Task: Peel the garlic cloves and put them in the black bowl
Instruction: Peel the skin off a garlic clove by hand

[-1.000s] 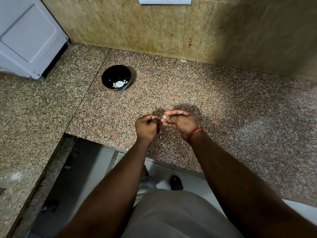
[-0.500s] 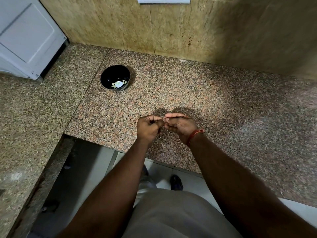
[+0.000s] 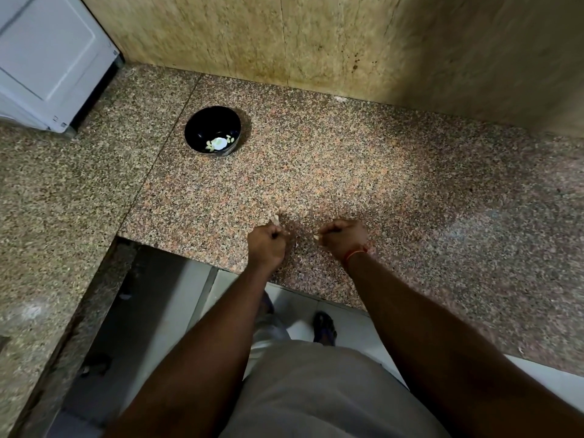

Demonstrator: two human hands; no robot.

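Observation:
The black bowl stands on the granite counter at the back left and holds a few pale peeled cloves. Near the counter's front edge my two hands are a short way apart. My left hand is curled, and a pale scrap of garlic peel sticks out at its fingertips. My right hand, with a red thread at the wrist, pinches a small pale garlic clove at its fingertips; most of the clove is hidden.
A white appliance stands at the back left corner. A tiled wall closes off the counter behind. The counter's front edge has a cut-out below my left arm, with floor and my feet under it.
My hands were pressed together on the clove; now they have pulled apart, the left one to the left with the peel, the right one keeping the clove. The view has tilted a little.

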